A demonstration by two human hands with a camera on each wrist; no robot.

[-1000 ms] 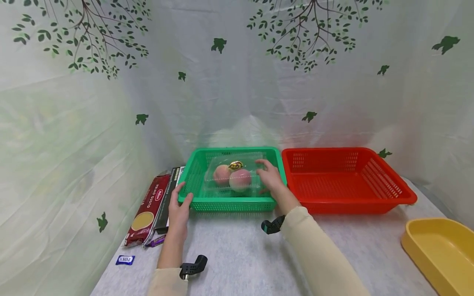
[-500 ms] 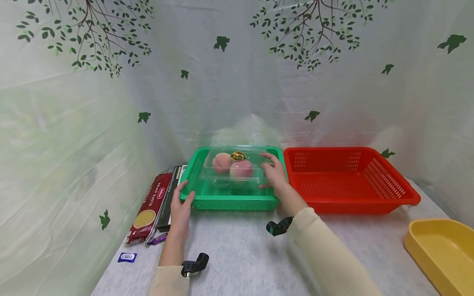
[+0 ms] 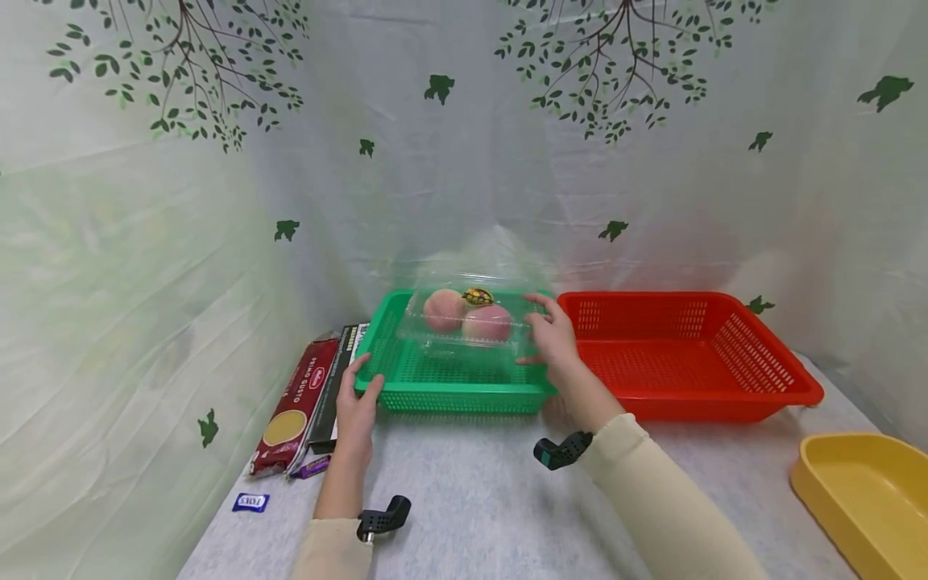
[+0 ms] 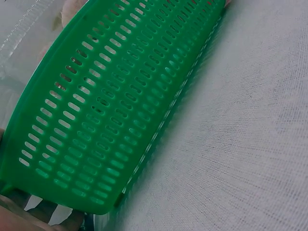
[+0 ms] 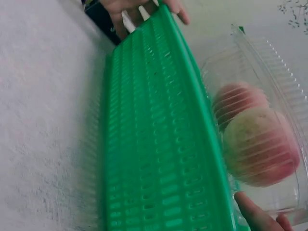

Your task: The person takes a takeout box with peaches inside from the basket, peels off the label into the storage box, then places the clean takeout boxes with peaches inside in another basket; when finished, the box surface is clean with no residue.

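A clear plastic clamshell box (image 3: 453, 341) with two peaches (image 3: 487, 323) inside is held slightly tilted above the green basket (image 3: 464, 399). A yellow and black label (image 3: 478, 296) is on its lid. My right hand (image 3: 557, 342) grips the box at its right end; in the right wrist view one fingertip (image 5: 245, 202) shows beside the peaches. With thumb and fingers round the left front corner, my left hand (image 3: 355, 415) holds the green basket. Part of that hand shows at the lower left in the left wrist view.
A red basket (image 3: 681, 403) stands to the right of the green one, and a yellow tray (image 3: 834, 483) is at the right front. On the left lie a red packet (image 3: 297, 407), a black box (image 3: 326, 427), a purple wrapper (image 3: 313, 467) and a small blue packet (image 3: 250, 503).
The clamshell box with the peaches has risen out of the green basket, moving slightly right along with my right hand. My left hand keeps its place at the basket's corner.
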